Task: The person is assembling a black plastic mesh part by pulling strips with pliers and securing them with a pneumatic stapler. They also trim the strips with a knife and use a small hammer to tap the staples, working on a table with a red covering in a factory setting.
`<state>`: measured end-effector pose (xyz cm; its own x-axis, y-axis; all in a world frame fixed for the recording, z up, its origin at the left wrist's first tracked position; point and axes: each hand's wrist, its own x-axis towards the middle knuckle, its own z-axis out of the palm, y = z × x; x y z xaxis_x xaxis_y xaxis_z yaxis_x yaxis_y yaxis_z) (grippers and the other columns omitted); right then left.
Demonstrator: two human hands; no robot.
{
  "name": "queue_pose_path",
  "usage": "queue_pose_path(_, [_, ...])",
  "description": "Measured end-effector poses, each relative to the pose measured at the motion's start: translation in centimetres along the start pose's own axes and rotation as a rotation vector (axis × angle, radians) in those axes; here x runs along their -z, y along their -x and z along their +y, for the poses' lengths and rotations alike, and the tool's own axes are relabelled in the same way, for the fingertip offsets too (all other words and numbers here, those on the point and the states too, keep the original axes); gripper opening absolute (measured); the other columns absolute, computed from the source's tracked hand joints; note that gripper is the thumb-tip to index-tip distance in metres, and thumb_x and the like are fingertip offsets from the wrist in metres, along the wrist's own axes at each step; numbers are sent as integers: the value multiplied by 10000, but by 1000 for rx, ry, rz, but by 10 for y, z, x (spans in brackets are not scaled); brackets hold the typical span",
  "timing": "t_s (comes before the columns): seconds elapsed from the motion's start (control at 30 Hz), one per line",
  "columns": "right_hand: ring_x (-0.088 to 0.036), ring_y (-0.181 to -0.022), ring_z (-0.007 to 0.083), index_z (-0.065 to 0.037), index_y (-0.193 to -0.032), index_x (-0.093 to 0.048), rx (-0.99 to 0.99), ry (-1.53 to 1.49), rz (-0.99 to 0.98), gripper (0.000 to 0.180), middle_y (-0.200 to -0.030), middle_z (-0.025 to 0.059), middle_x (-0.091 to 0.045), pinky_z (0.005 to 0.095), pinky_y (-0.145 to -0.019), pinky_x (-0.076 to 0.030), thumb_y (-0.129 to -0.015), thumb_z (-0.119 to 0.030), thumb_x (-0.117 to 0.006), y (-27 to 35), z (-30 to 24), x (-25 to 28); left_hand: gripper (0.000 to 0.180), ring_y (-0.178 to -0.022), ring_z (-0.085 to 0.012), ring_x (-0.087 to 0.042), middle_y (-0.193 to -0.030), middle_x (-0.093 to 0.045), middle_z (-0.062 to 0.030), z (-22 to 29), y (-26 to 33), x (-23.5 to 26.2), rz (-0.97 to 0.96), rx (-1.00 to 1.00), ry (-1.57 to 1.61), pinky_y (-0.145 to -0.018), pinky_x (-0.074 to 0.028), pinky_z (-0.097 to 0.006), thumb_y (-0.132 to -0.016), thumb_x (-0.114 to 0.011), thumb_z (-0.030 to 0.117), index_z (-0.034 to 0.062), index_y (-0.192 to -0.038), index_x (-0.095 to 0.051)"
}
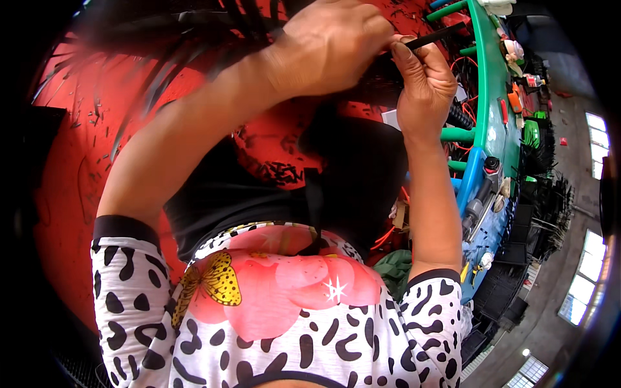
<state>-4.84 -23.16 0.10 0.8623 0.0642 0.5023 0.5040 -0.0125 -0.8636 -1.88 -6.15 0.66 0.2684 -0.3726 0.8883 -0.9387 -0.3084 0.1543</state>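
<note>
Near the top of the head view, my right hand pinches a flat black strip between thumb and fingers, and its free end points up to the right. My left hand is closed just beside it, almost touching the right fingertips. Whatever the left fingers grip is hidden behind the knuckles. Long black strips fan out to the left beyond my left forearm, partly blurred. A dark mass lies behind and below my hands, its shape unclear.
Red surface around me carries scattered black scraps. On the right runs a green-framed bench with a red-handled tool. A power tool lies on its blue part. Red cords hang below it.
</note>
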Motion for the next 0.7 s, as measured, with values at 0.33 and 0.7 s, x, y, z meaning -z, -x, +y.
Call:
queue_pose_path(0.33, [-522, -650, 59, 7, -766, -563, 30, 144, 30, 172, -719, 39, -633, 200, -630, -420, -903, -80, -619, 15, -10, -14, 209, -755, -306, -637, -735, -631, -120, 3, 19, 15, -569, 304, -81, -650, -490, -415, -777, -671, 219, 19, -790, -610])
queue_pose_path(0.7, [-493, -536, 38, 11, -708, -537, -18, 175, 49, 205, -584, 12, -581, 200, -503, -376, -886, -67, -603, 32, -29, -23, 207, -727, -296, -645, -737, -635, -122, 24, 40, 10, -474, 285, -190, -646, -501, -402, -794, -648, 237, 36, -774, -605])
